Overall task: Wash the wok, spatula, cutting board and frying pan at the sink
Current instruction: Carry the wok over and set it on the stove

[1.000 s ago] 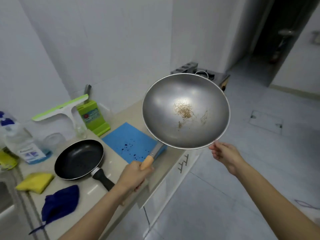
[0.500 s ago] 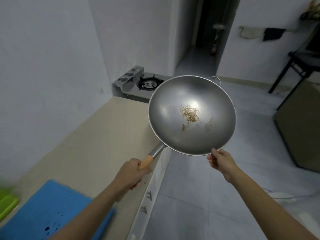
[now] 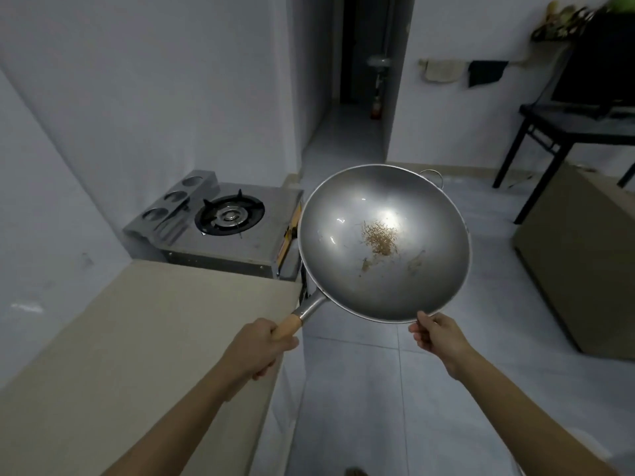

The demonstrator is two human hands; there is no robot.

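Note:
A steel wok (image 3: 347, 280) with brown food scraps in its bowl is held in the air over the floor, beside the counter's edge. My left hand (image 3: 259, 348) grips its wooden handle. My right hand (image 3: 438, 336) pinches the near rim on the right side. The wok is tilted so its inside faces me. The spatula, cutting board, frying pan and sink are out of view.
A beige counter (image 3: 130, 355) runs along the left wall. A single-burner gas stove (image 3: 228, 214) stands at its far end. A brown cabinet (image 3: 580, 262) and a dark table (image 3: 563, 128) are on the right. Tiled floor lies between.
My view has swung right, away from the frying pan, blue cutting board and cloths, which have left the frame. The wok stays held in both hands.

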